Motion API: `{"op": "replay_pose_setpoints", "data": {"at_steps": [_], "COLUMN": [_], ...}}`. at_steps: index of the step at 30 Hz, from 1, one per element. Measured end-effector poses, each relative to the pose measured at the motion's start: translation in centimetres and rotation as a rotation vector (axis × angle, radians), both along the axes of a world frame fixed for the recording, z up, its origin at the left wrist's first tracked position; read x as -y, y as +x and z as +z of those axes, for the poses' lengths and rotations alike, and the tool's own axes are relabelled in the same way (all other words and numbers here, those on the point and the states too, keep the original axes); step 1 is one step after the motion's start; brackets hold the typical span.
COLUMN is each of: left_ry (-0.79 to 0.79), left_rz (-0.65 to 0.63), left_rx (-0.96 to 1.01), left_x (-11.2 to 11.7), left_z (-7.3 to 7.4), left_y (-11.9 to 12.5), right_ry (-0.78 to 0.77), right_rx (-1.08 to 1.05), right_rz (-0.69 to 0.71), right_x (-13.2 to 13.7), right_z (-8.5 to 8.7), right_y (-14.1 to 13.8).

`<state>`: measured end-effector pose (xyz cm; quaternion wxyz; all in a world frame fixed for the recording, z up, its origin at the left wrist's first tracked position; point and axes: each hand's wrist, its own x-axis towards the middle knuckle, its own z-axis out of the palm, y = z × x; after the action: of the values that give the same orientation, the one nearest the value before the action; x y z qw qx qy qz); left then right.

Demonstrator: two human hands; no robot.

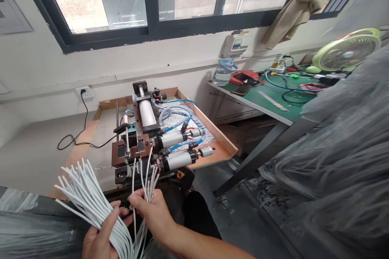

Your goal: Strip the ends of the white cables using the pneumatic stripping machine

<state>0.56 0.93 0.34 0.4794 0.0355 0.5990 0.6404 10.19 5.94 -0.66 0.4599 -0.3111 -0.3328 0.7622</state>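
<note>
My left hand (102, 232) is closed around a thick bundle of white cables (86, 194), whose cut ends fan out up and to the left. My right hand (153, 212) grips a smaller bunch of white cables (148, 186), their ends pointing up, some with reddish tips. One cable stands a little apart at its thumb. Just beyond the right hand's cables is a pneumatic machine (126, 151) with silver cylinders (179, 160) and a brown block at its front. Below the hands, the cables run together and leave the view at the bottom.
The machine sits in a wooden-edged tray (221, 137) with blue air hoses (182, 113). A black cord (86, 117) runs to a wall socket. On the right, a green table (270, 101) holds a water jug (225, 73), a phone (241, 90) and a fan (346, 54). Plastic-wrapped cables (343, 162) hang nearby.
</note>
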Motion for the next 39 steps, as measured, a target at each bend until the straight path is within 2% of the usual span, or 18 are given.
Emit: {"op": "replay_pose_setpoints", "data": {"at_steps": [3,11,15,18,23,29,36,39], "left_ry": [0.024,0.029,0.042,0.073,0.247,0.274,0.337,0.332], "left_rz": [0.031,0.057,0.05,0.026,-0.072,-0.033,-0.064,-0.052], "left_rx": [-0.038,-0.025,-0.015,-0.029,-0.088,-0.198,-0.252,-0.245], "left_x": [-0.2,-0.4,-0.4,-0.1,0.3,0.7,1.5,1.6], "left_z": [0.2,0.5,0.5,0.5,0.4,0.5,1.3,1.3], "left_y": [0.0,0.2,0.2,0.1,0.0,0.2,0.9,0.9], "right_ry": [-0.064,-0.346,-0.392,-0.322,-0.127,0.134,0.188,0.168], "right_rx": [0.003,-0.046,-0.09,-0.117,-0.078,0.068,0.143,0.173], "right_rz": [-0.071,-0.048,0.013,0.029,0.093,0.248,0.5,0.49], "right_x": [-0.7,-2.0,-2.0,-2.1,-1.5,1.0,2.7,2.9], "right_z": [-0.1,0.6,0.7,0.4,-0.9,-2.5,-2.2,-2.0], "right_y": [-0.3,-0.9,-1.1,-1.1,-0.3,1.8,3.5,3.8]}}
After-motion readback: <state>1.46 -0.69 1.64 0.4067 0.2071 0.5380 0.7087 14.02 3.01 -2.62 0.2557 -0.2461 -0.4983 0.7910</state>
